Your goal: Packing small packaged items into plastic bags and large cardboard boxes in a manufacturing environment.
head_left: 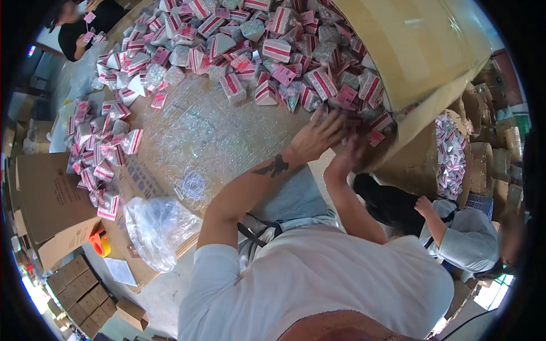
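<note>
At the right edge of the table, both hands are close together beside a pile of small packets (278,50) with red-and-white striped tops. My left hand (318,135) has its fingers stretched over packets at the edge of the pile. My right hand (348,154) is next to it, near the opening of a large cardboard box (418,133); motion smears its fingers, so I cannot make out what they hold. A few packets, one a striped packet (380,121), lie just past my fingers, close to the box flap (421,45).
Another group of packets (108,150) lies at the left, by a cardboard box (54,193). Nearer me are a clear plastic bag (159,230), white string (193,184) and an orange tape dispenser (100,243). One person stands far left; another person (466,233) is at my right.
</note>
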A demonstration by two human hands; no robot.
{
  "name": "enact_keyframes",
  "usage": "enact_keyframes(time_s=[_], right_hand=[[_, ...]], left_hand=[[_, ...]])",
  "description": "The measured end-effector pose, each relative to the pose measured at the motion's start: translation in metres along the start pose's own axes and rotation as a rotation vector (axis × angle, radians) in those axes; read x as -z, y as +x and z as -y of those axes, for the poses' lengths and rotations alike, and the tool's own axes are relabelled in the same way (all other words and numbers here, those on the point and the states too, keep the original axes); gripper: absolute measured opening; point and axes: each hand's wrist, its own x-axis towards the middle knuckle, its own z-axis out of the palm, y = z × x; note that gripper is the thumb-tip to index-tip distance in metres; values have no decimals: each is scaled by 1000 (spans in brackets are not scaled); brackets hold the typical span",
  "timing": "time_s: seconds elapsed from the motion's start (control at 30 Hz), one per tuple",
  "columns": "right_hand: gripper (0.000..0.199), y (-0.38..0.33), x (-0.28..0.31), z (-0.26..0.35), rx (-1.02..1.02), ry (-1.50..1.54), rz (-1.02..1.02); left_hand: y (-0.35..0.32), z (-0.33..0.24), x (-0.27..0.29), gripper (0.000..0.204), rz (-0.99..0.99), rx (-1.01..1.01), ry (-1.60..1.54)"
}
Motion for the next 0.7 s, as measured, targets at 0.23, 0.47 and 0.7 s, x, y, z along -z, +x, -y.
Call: enact_keyframes(time_s=[0.23, 0.47, 0.7], right_hand=[[50, 99, -2, -107, -165, 259, -16], [45, 93, -79, -66, -449, 336, 166], [43, 39, -201, -55, -488, 305, 415]], left_hand=[[25, 23, -39, 60, -110, -242, 106], [7, 55, -33, 59, -272, 14, -49], [-45, 151, 28, 36, -215, 278, 214]])
